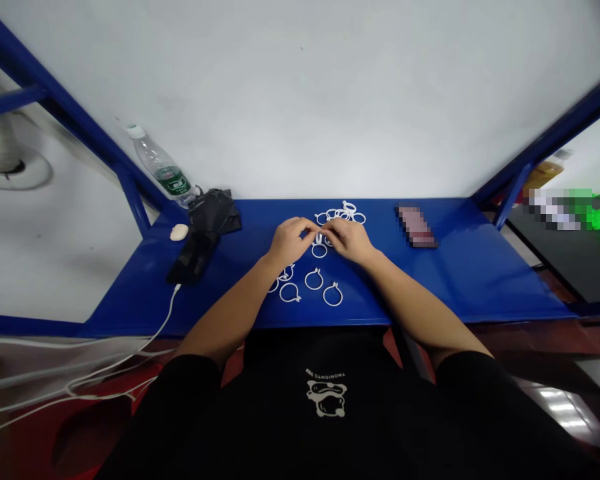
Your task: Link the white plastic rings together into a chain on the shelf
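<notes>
Both hands meet over the blue tabletop (250,267). Between their fingertips is a white plastic ring (319,257) with a small tab at its top. My left hand (291,243) pinches at the tab from the left, its fingers closed. From the other side my right hand (349,240) does the same, thumb and fingers pressed together. Part of another white ring shows beside the right fingers. Just beyond the hands lies a cluster of white rings (341,214). Several more loose rings (333,305) lie on the near side, some partly covered by my left forearm.
At the left are a plastic bottle (169,175), a black pouch (215,210), a dark phone-like object (194,259) with a white cable (167,319), and a small white case (179,232). A blurred phone (417,227) lies right. A white wall and blue frame bars surround the tabletop.
</notes>
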### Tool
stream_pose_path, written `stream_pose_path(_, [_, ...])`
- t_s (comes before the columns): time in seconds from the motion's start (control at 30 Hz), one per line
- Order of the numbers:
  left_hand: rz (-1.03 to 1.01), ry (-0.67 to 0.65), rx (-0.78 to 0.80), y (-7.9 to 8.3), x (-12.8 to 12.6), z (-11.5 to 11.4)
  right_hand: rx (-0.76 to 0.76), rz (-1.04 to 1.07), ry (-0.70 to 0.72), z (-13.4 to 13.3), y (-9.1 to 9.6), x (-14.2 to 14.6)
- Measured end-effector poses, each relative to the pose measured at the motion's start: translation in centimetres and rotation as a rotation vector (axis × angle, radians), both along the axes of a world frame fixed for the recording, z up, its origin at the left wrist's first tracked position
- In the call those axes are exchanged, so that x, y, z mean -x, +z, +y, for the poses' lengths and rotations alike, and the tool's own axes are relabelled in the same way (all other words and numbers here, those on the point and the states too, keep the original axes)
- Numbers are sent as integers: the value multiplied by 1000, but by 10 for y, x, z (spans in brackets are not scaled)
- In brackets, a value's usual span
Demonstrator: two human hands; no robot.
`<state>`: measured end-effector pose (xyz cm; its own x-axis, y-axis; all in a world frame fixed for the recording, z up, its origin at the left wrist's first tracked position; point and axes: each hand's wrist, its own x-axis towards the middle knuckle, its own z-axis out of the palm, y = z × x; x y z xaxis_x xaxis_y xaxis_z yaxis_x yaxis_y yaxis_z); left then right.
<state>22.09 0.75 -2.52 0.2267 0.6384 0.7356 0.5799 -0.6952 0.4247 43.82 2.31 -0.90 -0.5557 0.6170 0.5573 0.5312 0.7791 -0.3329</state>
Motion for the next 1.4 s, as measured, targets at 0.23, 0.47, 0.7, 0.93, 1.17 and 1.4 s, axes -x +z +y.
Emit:
stream_pose_path(0.23, [297,-52,215,7,15,6,-61,8,-201,11,5,-13])
stream_pose_path(0.47, [477,-118,538,6,14,2,7,7,-76,7,13,-14])
stream_pose_path(0.7, [504,126,573,4,0,1,383,-234,236,-11,25,-4])
stream_pose_path(0.93, [291,183,321,-24,10,14,640,-534,242,-22,28,-3])
stream_pose_path(1.17, [237,41,309,-26,11,14,622,-546,229,-23,26,-3])
stream_pose_path(1.4, [302,-24,349,-15,4,6,571,-554,179,-22,29,1])
